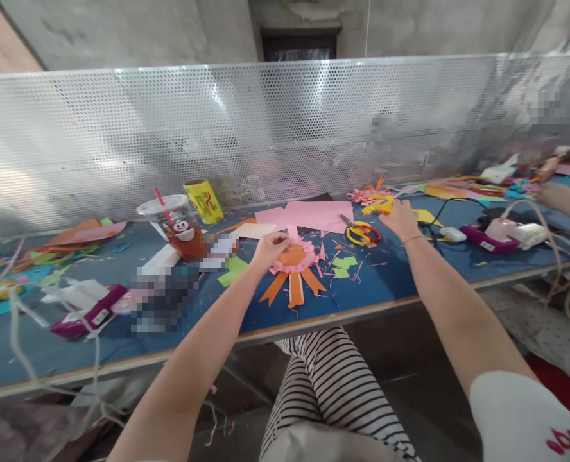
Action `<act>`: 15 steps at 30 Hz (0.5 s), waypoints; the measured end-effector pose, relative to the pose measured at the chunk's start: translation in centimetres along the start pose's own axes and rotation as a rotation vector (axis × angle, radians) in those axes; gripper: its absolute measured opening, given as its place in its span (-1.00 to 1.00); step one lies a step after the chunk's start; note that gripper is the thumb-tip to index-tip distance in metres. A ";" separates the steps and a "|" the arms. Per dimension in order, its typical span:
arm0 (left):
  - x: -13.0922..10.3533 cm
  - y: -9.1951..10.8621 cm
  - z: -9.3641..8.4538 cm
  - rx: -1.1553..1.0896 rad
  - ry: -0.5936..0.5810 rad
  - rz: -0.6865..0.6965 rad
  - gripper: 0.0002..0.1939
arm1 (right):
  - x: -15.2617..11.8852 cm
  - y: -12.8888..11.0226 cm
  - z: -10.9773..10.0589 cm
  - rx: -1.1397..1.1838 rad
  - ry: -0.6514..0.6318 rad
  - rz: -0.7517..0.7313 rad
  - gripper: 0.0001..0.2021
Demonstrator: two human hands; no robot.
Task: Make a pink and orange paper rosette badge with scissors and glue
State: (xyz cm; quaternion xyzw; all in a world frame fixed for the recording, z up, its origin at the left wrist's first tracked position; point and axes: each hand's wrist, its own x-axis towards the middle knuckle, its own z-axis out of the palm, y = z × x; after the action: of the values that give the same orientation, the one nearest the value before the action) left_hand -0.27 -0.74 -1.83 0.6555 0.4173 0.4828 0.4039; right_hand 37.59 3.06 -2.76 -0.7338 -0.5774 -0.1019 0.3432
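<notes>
An orange paper rosette (293, 258) with a ruffled pink rim and orange ribbon tails lies on the blue tabletop. At its upper left edge, my left hand (271, 249) is closed, thumb and fingers pinching the rim. Farther right, my right hand (401, 221) grips a yellow glue gun (379, 206), its fingers partly hidden. Between the hands lie red-and-yellow-handled scissors (362, 233). Behind the rosette are sheets of pink paper (318, 216), and green paper pieces (343, 266) sit to its right.
A drink cup with a red straw (183, 234) and a yellow packet (204, 201) stand left. Purple devices (90, 313) with cords lie at both sides. Another pink-and-orange rosette (364, 194) is near the perforated metal screen (169, 128). At far right, another person's hand (557, 194) reaches in.
</notes>
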 end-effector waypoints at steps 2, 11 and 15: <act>0.2 -0.3 -0.1 0.001 -0.003 0.013 -0.73 | 0.2 3.0 -0.8 -0.006 0.052 0.134 -0.69; 0.4 0.0 0.2 -0.035 0.019 -0.017 -0.70 | -0.6 4.4 -1.5 0.244 0.154 -0.006 -0.86; 0.6 0.1 0.5 -0.087 0.089 -0.018 -0.68 | -0.5 -3.2 -0.9 0.275 0.038 -0.215 -0.87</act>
State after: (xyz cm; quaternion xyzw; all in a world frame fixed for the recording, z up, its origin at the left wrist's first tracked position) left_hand 0.36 -0.31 -1.70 0.6113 0.4196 0.5255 0.4173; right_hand 34.73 2.40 -1.15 -0.6120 -0.6544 -0.0720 0.4382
